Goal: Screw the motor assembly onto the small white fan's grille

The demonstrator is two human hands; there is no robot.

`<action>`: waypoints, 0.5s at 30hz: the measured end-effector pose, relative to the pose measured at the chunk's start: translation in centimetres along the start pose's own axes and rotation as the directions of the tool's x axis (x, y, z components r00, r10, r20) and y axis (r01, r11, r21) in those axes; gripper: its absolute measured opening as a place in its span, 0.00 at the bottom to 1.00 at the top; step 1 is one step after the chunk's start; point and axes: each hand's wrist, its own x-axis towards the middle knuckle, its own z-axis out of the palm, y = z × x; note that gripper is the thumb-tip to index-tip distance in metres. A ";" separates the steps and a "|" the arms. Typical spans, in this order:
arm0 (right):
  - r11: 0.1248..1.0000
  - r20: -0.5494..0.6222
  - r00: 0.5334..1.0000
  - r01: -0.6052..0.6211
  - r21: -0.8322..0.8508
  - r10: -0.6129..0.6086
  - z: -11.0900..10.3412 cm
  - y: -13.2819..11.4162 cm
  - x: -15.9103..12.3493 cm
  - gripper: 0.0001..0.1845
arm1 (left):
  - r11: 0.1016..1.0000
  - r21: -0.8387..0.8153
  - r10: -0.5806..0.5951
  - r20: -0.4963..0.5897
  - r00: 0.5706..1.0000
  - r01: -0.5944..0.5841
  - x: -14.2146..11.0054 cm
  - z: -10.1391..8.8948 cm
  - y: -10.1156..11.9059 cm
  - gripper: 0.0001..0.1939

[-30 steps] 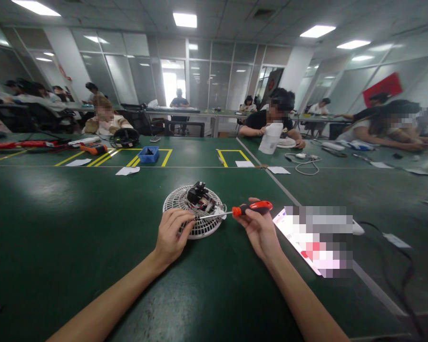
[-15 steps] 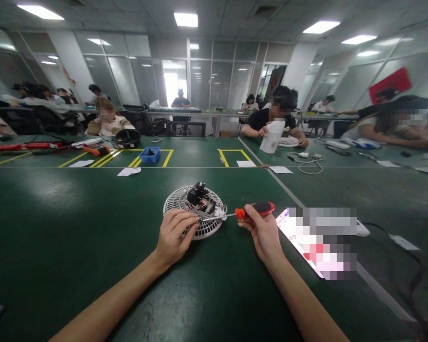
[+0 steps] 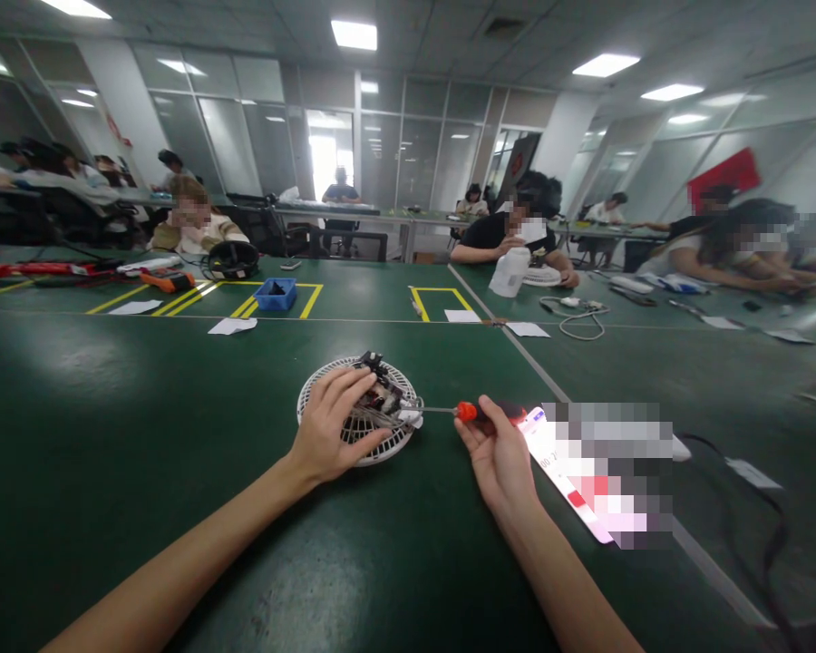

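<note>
A white round fan grille [image 3: 379, 443] lies flat on the green table [image 3: 142, 435], with a black motor and wires [image 3: 381, 390] on top of it. My left hand [image 3: 330, 426] rests over the grille's left half, fingers spread across it and touching the wires. My right hand [image 3: 496, 458] is closed around the red and black handle of a screwdriver [image 3: 480, 412]. The screwdriver's metal shaft points left, its tip at the grille's right edge by a small white part [image 3: 412, 417].
A blurred white card [image 3: 585, 472] lies right of my right hand, a black cable [image 3: 754, 481] beyond it. Farther off are a blue bin [image 3: 275, 294], paper slips, yellow floor-tape boxes, a white bottle [image 3: 509, 270] and several seated people at work.
My left hand has moved up from the grille's near edge and spread over it. My right hand and the screwdriver dropped lower toward the table. The view shifted slightly.
</note>
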 end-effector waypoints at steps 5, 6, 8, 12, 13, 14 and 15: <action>0.997 -0.076 0.996 0.056 0.055 -0.052 -0.4 -0.3 0.6 0.23 | 0.939 0.002 -0.345 0.036 0.938 0.345 0.9 1.5 -1.3 0.35; 0.996 -0.088 0.995 0.058 0.063 -0.053 -0.4 -0.3 0.6 0.22 | 0.918 -0.018 -0.395 0.068 0.916 0.397 1.0 1.7 -1.3 0.33; 0.996 -0.109 0.993 0.056 0.075 -0.047 -0.1 -0.4 0.4 0.21 | 0.882 -0.047 -0.462 0.108 0.880 0.469 1.2 1.6 -1.1 0.29; 0.996 -0.131 0.991 0.042 0.084 -0.031 0.5 -0.2 0.0 0.20 | 0.859 -0.064 -0.503 0.078 0.861 0.508 1.0 0.9 0.1 0.23; 0.996 -0.128 0.991 0.035 0.079 -0.024 0.6 -0.1 -0.1 0.20 | 0.857 -0.065 -0.507 0.069 0.859 0.511 0.9 0.7 0.4 0.23; 0.997 -0.126 0.992 0.027 0.072 -0.018 0.6 0.0 -0.2 0.19 | 0.854 -0.064 -0.513 0.059 0.856 0.516 0.7 0.5 0.6 0.23; 0.998 -0.121 0.993 0.019 0.063 -0.011 0.7 0.0 -0.2 0.19 | 0.851 -0.062 -0.520 0.047 0.853 0.522 0.6 0.3 0.9 0.23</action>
